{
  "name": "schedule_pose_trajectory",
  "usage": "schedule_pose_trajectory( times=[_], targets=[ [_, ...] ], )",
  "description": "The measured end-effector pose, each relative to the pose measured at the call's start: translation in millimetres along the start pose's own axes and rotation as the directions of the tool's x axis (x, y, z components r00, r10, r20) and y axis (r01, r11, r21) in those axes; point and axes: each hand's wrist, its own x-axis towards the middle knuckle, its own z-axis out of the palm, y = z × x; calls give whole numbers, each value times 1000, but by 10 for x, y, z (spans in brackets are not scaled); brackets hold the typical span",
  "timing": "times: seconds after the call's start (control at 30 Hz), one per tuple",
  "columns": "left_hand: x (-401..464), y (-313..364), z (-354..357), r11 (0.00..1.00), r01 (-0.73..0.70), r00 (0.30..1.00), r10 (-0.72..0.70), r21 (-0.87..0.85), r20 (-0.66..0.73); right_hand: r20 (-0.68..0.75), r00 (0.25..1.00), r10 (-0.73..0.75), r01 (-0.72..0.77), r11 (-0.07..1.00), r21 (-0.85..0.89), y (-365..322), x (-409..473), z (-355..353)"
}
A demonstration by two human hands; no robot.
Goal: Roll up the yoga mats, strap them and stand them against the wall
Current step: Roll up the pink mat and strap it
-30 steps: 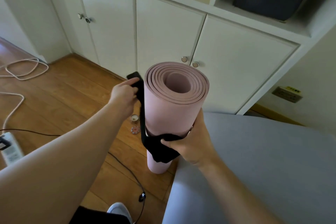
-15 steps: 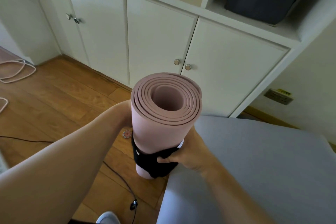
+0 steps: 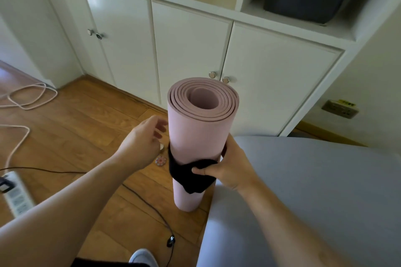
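Observation:
A rolled pink yoga mat (image 3: 199, 134) stands upright on the wooden floor, its spiral end facing up. A black strap (image 3: 184, 174) is wound around its lower half. My right hand (image 3: 227, 169) grips the strap and the mat from the right side, thumb pressed on the black fabric. My left hand (image 3: 144, 141) hovers just left of the roll with loosely spread fingers, holding nothing; its fingertips are near the mat's side, contact unclear.
A grey surface (image 3: 314, 201) fills the lower right beside the mat. White cabinet doors (image 3: 191, 54) and shelves stand behind. A power strip (image 3: 16, 193), cables (image 3: 28, 97), a black cord (image 3: 152, 208) and a small floral disc (image 3: 160, 160) lie on the floor. A wall socket (image 3: 339, 108) is at right.
My left hand has let go of the strap's free end and moved out from behind the roll to its left side. The strap now sits wound around the mat.

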Motion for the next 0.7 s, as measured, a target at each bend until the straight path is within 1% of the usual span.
schedule_pose_trajectory(
  times=[0.03,0.07,0.1,0.13,0.17,0.2,0.23,0.3,0.37,0.4,0.43,0.47,0.5,0.57,0.6,0.67,0.7],
  targets=[
    [-82,-67,-3,998,-43,996,39,41,83,-5,1000,3,-3,1000,3,-14,6,-2],
    [-177,-158,27,995,-87,978,75,55,195,-10,1000,5,-5,1000,-1,-28,5,3],
    [-288,-214,76,991,-121,945,99,50,313,-16,1000,2,-2,1000,-5,-45,-3,19],
    [-369,-249,159,991,-136,926,130,-8,356,-25,1000,-7,6,1000,-10,-59,-15,47],
    [-425,-262,255,989,-132,931,148,-71,335,-32,999,-19,19,1000,-13,-76,-33,80],
    [-462,-274,359,981,-126,948,163,-148,272,-41,999,-31,30,999,-18,-96,-55,122],
    [-488,-257,463,970,-133,970,169,-202,172,-52,998,-36,35,999,-19,-119,-78,167],
    [-482,-240,609,939,-128,992,127,-320,-24,-59,998,-35,35,999,-12,-155,-109,227],
    [-453,-225,646,919,-135,986,87,-371,-144,16,1000,-24,24,1000,-12,-189,-119,177],
    [-429,-229,641,914,-141,983,85,-379,-162,85,996,-12,13,1000,-9,-196,-119,103],
    [-407,-234,620,912,-135,986,83,-388,-148,152,988,7,-9,1000,9,-188,-116,11],
    [-387,-238,595,907,-124,990,85,-403,-113,194,981,28,-33,999,25,-178,-121,-89],
    [-365,-226,571,906,-112,993,87,-408,-79,207,977,53,-62,997,37,-169,-132,-177],
    [-340,-196,547,908,-93,996,92,-410,-20,187,976,109,-109,994,-9,-156,-160,-291],
    [-331,-184,552,911,-92,995,100,-402,-2,144,982,119,-110,992,-69,-138,-170,-316],
    [-331,-162,560,924,-106,992,121,-368,18,39,996,82,-74,982,-171,-66,-196,-318],
    [-340,-150,551,929,-110,991,128,-355,27,3,999,50,-49,981,-190,-49,-215,-302]
  ],
)
